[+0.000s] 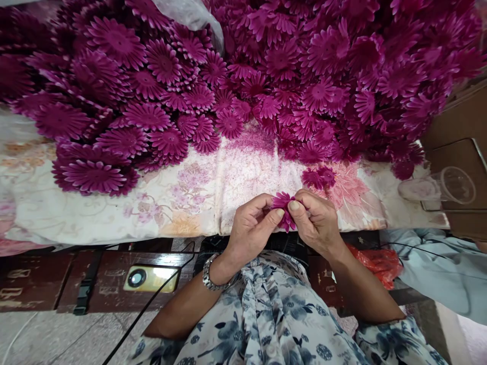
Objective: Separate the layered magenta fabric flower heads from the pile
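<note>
A magenta flower is pinched between both hands just over the near edge of the cloth-covered tabletop; the left hand grips it with thumb and forefinger; the right hand is closed on its other side; two loose flowers lie just beyond; a heap of flowers fills the far side; a clear cup lies at the right edge.
</note>
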Demonstrator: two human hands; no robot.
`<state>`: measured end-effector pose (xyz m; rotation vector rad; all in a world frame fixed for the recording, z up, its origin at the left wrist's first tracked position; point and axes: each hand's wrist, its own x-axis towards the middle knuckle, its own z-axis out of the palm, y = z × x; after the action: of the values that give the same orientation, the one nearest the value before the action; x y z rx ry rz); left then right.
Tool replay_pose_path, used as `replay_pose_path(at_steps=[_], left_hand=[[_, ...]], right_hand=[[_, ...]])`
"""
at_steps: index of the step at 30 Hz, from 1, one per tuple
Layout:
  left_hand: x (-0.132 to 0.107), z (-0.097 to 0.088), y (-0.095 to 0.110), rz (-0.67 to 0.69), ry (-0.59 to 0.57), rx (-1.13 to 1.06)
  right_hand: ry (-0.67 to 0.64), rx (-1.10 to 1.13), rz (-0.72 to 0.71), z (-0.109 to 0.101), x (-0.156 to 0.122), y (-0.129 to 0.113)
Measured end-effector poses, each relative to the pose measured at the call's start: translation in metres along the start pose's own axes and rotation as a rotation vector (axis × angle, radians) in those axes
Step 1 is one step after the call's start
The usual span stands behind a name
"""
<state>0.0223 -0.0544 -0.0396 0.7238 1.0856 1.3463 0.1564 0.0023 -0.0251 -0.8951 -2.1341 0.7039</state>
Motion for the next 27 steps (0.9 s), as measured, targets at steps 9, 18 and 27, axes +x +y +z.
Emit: replay_pose_path(at_steps=[9, 18, 27], left_hand=[[0.002, -0.004, -0.001, 0.029, 0.028, -0.036], [0.001, -0.004, -0.004, 0.043, 0.028, 0.004], [0.002, -0.013, 0.000, 0.062, 0.123, 0.019]], right_hand=[[0.041, -0.159, -0.198, -0.003, 0.001, 0.000], [0.253, -0.220, -0.118, -0.001, 0.004, 0.002], [0.481, -0.606, -0.021, -0.042, 0.009, 0.039]])
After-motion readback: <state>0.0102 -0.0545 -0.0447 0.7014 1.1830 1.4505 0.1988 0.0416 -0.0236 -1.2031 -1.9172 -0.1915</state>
